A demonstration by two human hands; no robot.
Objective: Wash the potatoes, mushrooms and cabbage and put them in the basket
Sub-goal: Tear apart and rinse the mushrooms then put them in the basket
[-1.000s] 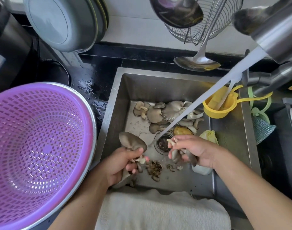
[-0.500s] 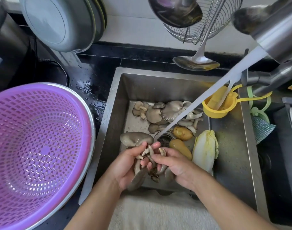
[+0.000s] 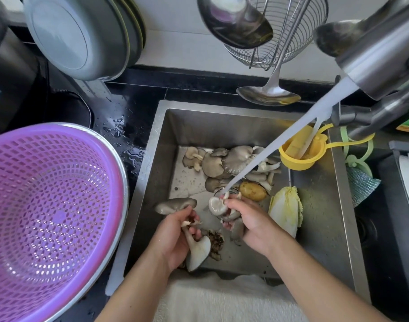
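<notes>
Hands (image 3: 222,219) parted; mushrooms (image 3: 217,206) under stream.

One potato (image 3: 253,191), one cabbage (image 3: 286,208), one basket (image 3: 47,217)

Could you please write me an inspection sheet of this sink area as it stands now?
Surface: steel sink, tap water running; wet black counter.
Job's things: mushroom pile, potato and cabbage in sink; purple basket holds nothing.
Clutter: mushroom trimmings, yellow strainer.
Hands: left hand grips mushrooms; right hand holds mushrooms under the stream.
Cables: black cord on counter.
Surroundings: ladle, wire basket, stacked plates, towel.
</notes>
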